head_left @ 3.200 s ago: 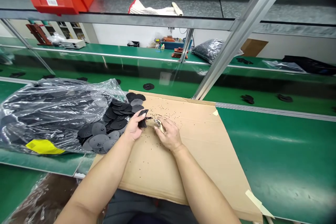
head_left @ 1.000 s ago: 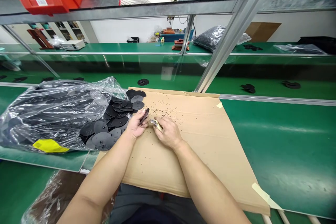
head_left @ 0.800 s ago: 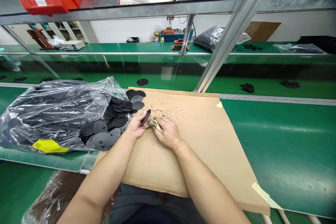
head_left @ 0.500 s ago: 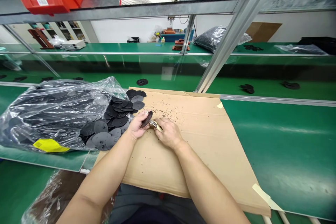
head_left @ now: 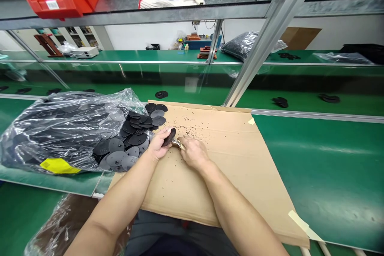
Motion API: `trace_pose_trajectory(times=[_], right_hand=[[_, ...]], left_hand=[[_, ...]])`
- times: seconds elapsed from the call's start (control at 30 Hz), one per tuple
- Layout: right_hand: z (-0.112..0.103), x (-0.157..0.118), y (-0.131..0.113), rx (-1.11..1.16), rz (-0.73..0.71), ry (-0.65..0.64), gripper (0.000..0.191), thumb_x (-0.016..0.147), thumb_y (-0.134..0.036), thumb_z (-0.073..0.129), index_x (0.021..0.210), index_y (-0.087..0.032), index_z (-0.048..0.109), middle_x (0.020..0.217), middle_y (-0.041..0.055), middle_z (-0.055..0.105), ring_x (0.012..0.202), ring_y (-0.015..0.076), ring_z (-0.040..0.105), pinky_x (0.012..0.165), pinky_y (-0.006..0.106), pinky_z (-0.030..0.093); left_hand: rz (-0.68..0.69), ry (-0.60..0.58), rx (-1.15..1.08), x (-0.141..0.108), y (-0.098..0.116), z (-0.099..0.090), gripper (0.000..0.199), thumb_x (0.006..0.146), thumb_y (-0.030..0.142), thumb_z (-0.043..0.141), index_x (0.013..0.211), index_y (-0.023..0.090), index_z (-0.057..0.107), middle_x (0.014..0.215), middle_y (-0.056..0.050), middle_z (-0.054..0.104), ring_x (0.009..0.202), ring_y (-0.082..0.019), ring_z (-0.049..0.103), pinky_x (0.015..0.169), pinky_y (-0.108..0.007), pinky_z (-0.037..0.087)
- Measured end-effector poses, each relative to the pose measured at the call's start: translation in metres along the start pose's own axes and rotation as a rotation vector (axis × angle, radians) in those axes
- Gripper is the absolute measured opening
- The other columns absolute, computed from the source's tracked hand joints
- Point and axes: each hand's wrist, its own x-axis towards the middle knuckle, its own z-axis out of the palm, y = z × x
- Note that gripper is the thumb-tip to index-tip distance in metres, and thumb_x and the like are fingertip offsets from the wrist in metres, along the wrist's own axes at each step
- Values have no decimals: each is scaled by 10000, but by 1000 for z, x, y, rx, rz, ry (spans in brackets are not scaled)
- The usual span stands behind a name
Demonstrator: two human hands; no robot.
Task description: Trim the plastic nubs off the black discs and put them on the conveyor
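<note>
- Pinching a black plastic disc (head_left: 169,137) on edge, the left hand (head_left: 159,145) sits above the middle of the cardboard sheet (head_left: 231,176).
- The right hand (head_left: 194,153) grips small gold-handled nippers (head_left: 177,143), their metal tips at the disc's rim; the hands are close together, linked only through these two things.
- Black specks (head_left: 192,128) lie scattered across the cardboard sheet, thickest beyond the hands.
- A heap of black discs (head_left: 132,140) lies along the cardboard sheet's left edge, beside a clear plastic bag (head_left: 60,128) with a yellow label (head_left: 58,165).
- The green worktop (head_left: 324,168) extends past the cardboard sheet's right edge, where a strip of masking tape (head_left: 301,223) lies across its near corner.
</note>
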Motion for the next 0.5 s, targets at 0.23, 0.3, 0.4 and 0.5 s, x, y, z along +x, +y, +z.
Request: trace_pose_trajectory(times=[0.23, 0.3, 0.4, 0.5], right_hand=[[10, 3, 22, 305, 164, 275, 277, 780, -212, 525, 1017, -230, 668, 867, 43, 665, 788, 204, 598, 719, 328, 486], [10, 4, 32, 426, 213, 436, 306, 799, -271, 532, 1070, -192, 649, 895, 58, 647, 805, 204, 600, 746, 349, 501], [4, 7, 37, 480, 211, 692, 362, 807, -289, 536, 1131, -141, 601, 924, 79, 620, 833, 208, 602, 785, 377, 505], [-13, 12, 17, 306, 56, 837, 380, 782, -248, 577, 1148, -147, 584, 944, 91, 612, 904, 234, 582, 865, 420, 470]], left_hand=[[55, 42, -61, 2, -2, 6, 298, 680, 260, 766, 824, 163, 525, 631, 37, 531, 449, -52, 458, 367, -149, 300], [95, 97, -45, 4, -2, 5, 313, 680, 258, 767, 880, 168, 543, 708, 14, 582, 538, -78, 538, 424, -164, 370], [100, 75, -34, 7, -5, 4, 381, 662, 228, 777, 969, 176, 558, 843, -15, 626, 656, -111, 595, 518, -204, 443], [75, -23, -7, 9, -9, 4, 396, 639, 220, 783, 968, 153, 573, 879, -46, 635, 707, -143, 608, 576, -246, 465]])
